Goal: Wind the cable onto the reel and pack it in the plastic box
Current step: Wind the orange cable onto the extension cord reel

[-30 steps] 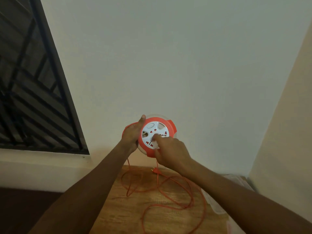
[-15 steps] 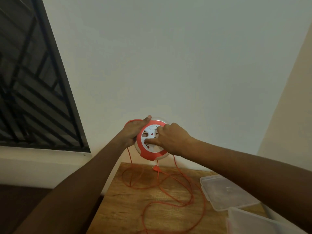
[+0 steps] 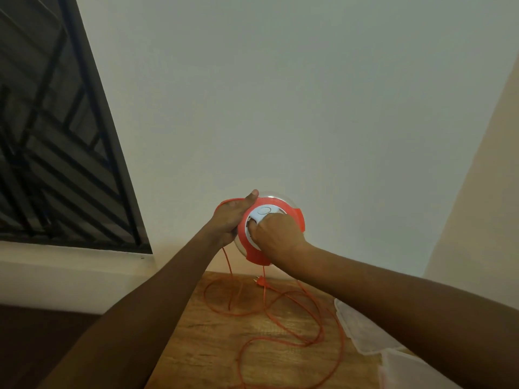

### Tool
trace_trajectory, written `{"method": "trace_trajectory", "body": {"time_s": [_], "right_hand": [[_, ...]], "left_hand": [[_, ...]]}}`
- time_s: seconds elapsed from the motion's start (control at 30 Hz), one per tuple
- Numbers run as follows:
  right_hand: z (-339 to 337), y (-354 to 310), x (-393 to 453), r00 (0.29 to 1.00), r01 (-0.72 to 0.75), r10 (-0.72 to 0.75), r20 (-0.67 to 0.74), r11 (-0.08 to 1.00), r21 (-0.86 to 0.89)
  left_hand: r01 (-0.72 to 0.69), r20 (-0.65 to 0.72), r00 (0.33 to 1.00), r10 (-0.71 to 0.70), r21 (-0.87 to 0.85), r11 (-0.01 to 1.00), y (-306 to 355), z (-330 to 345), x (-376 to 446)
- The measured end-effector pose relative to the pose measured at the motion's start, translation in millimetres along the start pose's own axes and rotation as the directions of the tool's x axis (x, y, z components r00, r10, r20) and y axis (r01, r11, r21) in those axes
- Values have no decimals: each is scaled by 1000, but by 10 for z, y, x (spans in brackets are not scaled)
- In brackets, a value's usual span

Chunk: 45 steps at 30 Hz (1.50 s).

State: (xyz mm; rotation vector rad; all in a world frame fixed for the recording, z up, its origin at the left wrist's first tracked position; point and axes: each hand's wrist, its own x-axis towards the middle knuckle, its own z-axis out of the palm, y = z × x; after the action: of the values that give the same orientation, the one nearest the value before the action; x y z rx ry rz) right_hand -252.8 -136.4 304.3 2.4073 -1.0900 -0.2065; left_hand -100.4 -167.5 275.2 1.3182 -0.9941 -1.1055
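Note:
I hold a round orange reel (image 3: 292, 213) with a white socket face up in front of the wall, above the table. My left hand (image 3: 231, 217) grips its left rim, thumb along the top edge. My right hand (image 3: 276, 234) covers the white face, its fingers curled into the centre. The orange cable (image 3: 283, 324) hangs from the reel and lies in loose loops on the wooden table (image 3: 202, 349). Its plug (image 3: 261, 281) rests near the table's far edge.
A clear plastic lid (image 3: 362, 332) lies at the table's right side, partly behind my right forearm. The plastic box (image 3: 407, 372) shows at the bottom right corner. A barred window (image 3: 50, 153) fills the left; a wall corner stands on the right.
My right hand has turned on the reel's white face, moving lower and more over it. The view has shifted, and the lid and box have come into sight.

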Motion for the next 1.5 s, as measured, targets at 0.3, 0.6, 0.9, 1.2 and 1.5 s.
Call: {"method": "trace_trajectory", "body": {"time_s": [0.3, 0.6, 0.9, 1.2, 1.5], "right_hand": [[206, 200, 7, 861, -249, 493, -124, 622, 743], [296, -30, -228, 934, -31, 201, -297, 870, 493], [124, 280, -170, 920, 318, -345, -188, 935, -161], [-107, 211, -114, 848, 470, -530, -32, 777, -419], [27, 56, -75, 868, 468, -496, 4, 817, -337]], "left_hand": [[-143, -28, 989, 142, -57, 988, -28, 57, -11], [-25, -25, 999, 23, -65, 998, -164, -103, 46], [22, 34, 999, -24, 67, 997, -27, -378, 50], [72, 88, 992, -89, 183, 981, -6, -421, -32], [49, 163, 982, -96, 270, 962, -53, -315, -106]]}}
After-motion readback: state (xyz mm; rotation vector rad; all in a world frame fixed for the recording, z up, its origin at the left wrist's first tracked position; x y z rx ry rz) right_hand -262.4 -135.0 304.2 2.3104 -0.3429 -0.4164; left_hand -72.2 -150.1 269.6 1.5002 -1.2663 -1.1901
